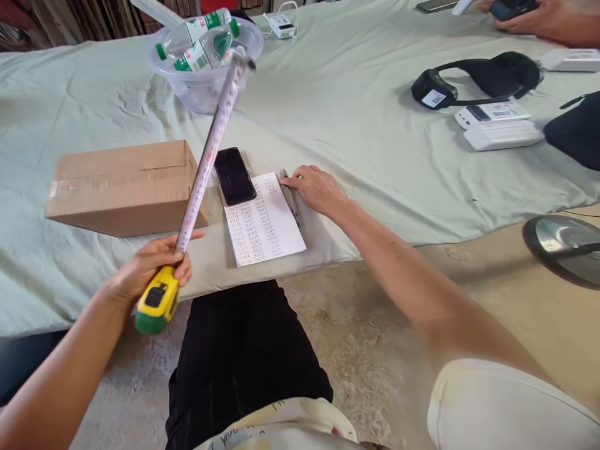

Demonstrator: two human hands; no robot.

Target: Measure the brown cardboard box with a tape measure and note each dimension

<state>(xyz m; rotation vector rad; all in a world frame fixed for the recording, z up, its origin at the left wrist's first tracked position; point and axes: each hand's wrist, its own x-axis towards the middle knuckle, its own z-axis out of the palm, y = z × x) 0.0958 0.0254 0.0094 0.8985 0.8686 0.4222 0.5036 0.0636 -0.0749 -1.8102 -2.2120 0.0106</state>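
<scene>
My left hand is closed around a yellow and green tape measure, held above the table's near edge. Its extended blade rises up and away, its tip over a clear plastic bowl holding plastic bottles. My right hand rests on the table with fingers curled on a pen lying beside a printed sheet of paper. A black phone lies at the sheet's top left corner. A cardboard box sits to the left of the phone, under the blade.
A pale green cloth covers the table. Black headphones, white devices and a dark bag lie at the right. Another person's hand holds a device at the far right. A white charger lies at the back. A stool seat stands on the right floor.
</scene>
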